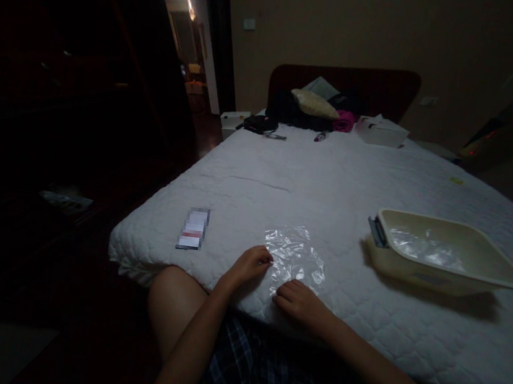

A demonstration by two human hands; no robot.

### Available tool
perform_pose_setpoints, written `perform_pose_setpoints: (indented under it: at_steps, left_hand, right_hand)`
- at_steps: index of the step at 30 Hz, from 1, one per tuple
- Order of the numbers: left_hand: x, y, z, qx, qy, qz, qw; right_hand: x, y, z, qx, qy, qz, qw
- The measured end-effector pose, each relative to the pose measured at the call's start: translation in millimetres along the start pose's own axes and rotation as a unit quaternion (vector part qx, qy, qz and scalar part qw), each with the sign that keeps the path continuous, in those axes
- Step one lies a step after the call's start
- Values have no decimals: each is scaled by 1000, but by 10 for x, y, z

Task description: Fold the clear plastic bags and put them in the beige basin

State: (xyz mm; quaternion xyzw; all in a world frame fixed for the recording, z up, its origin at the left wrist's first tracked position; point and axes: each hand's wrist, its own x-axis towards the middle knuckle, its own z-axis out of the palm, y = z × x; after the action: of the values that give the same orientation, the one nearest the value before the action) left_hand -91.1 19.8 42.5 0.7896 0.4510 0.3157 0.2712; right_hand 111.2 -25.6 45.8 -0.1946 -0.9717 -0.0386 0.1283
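A clear, wrinkled plastic bag [300, 253] lies flat on the white quilted bed cover in front of me. At its left edge is my left hand [251, 263], with the fingers curled and closed on the plastic. My right hand [299, 302] rests over the near edge of the bag, its fingers bent and closed on it. The fingertips of both hands are partly hidden. To the right stands a cream plastic bin [437, 279] with a grey latch, and more clear plastic [422, 246] lies inside it.
A phone [193, 229] lies on the bed [256, 198] to the left. Near the headboard [345, 75] are a cushion [314, 104], a pink roll [344, 121], a black bag [260, 124] and a white box [382, 133]. The bed's left edge drops to a dark floor.
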Motion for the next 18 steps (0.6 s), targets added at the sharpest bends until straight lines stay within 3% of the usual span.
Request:
perform_pose_setpoints:
  at_steps: [6, 12, 15, 18]
  left_hand:
    - [1, -28, -18, -60, 4, 11, 998]
    - [-10, -73, -10, -78, 0, 3, 997]
    - [-13, -89, 2, -78, -2, -5, 997]
    - [-9, -88, 15, -64, -12, -16, 998]
  right_hand:
    - [9, 115, -45, 101, 101, 90, 986]
    - [111, 305, -166, 263, 175, 189, 930]
    - [104, 309, -208, 280, 152, 182, 930]
    - [50, 225, -220, 228, 68, 115, 964]
